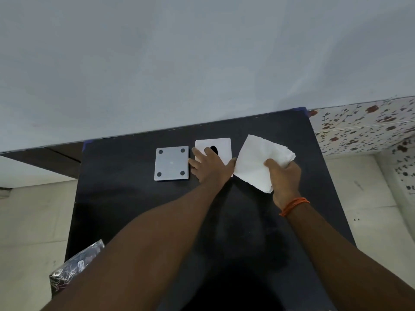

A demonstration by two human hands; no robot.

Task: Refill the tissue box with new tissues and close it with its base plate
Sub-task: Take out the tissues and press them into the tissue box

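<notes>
A white square tissue box (222, 145) with a dark oval slot on top stands at the far middle of the black table (134, 198). My left hand (210, 166) lies over its near left part, fingers spread, hiding part of the slot. Left of the box lies the grey square base plate (171, 163), flat, with four dark round pads at its corners. My right hand (284, 176) grips a stack of white tissues (256, 162) by the near right corner, held just right of the box and raised off the table.
A crumpled dark plastic wrapper (76, 268) hangs over the table's near left edge. A plain wall rises behind the table. Pale floor lies on both sides, with flower-patterned tiles (363, 126) at the right.
</notes>
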